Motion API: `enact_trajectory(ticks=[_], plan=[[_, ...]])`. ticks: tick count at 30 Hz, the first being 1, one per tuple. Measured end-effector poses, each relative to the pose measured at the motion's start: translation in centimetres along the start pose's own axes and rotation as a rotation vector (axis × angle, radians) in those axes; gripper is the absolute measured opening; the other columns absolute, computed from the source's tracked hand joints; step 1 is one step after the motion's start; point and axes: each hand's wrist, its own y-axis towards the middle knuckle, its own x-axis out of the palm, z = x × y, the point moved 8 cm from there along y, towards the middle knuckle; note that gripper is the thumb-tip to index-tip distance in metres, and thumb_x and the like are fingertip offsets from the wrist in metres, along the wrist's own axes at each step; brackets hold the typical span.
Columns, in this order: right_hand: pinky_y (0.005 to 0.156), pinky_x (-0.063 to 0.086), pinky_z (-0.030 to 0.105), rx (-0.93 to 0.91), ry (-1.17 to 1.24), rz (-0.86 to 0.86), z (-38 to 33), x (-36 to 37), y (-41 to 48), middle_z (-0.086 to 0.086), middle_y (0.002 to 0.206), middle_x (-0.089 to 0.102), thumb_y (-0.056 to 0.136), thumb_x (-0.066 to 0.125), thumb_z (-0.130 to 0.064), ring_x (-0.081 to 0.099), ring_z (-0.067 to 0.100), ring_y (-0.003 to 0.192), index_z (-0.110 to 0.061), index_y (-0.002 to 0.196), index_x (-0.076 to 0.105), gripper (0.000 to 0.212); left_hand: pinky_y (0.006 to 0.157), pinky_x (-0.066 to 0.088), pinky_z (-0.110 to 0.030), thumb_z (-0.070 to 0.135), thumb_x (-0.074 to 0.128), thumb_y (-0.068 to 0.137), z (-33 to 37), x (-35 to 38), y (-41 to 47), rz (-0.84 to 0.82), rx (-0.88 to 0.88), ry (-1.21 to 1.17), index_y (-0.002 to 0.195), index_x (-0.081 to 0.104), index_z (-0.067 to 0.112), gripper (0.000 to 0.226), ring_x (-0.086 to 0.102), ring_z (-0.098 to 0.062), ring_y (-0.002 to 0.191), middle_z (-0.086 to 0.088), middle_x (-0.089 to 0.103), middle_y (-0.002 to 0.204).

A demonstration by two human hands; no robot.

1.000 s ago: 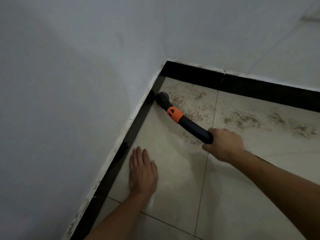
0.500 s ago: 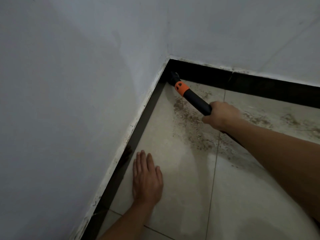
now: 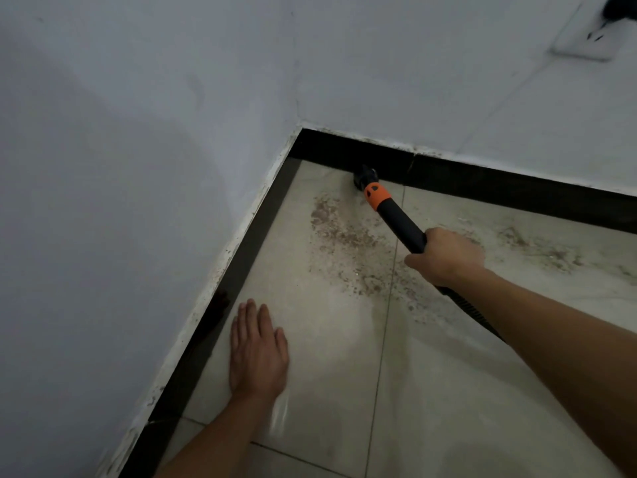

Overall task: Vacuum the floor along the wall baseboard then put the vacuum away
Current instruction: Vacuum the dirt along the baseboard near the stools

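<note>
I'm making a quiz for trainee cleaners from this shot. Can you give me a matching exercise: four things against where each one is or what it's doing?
Column 1
1. left hand
2. right hand
3. vacuum nozzle
4. wall socket

Column 2
A. high on the white wall
B. palm down on the floor tile
C. gripping the black tube
D. at the foot of the far baseboard

Pairs: 1-B, 2-C, 3-D, 4-A
</note>
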Motion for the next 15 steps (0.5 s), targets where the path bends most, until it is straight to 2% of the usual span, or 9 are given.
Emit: enact_trajectory(ticks=[6,15], plan=[[0.050,0.046,0.024,0.034,0.020,0.022,2.7,0.0,-0.8,-0.001,0.071,0.060,0.080,0.067,-0.048,0.061,0.016,0.057,-0.023,0.096,0.055,0.031,0.114,0.030,-0.049,0.032,0.025,0.093,0.2,0.0,0.1,0.002,-0.001,-0.006,0.133,0.050,-0.006,0.061,0.036,-0.038,0.138,-0.026,0.042,0.144],[0.049,0.041,0.026,-0.114,0.065,-0.025,-5.9,0.8,0.8,0.000,0.076,0.056,0.084,0.063,-0.045,0.057,0.016,0.060,-0.021,0.100,0.048,0.032,0.117,0.024,-0.045,0.033,0.024,0.093,0.0,0.2,0.2,-0.018,-0.004,0.007,0.137,0.046,-0.003,0.061,0.030,-0.035,0.141,-0.023,0.037,0.149]])
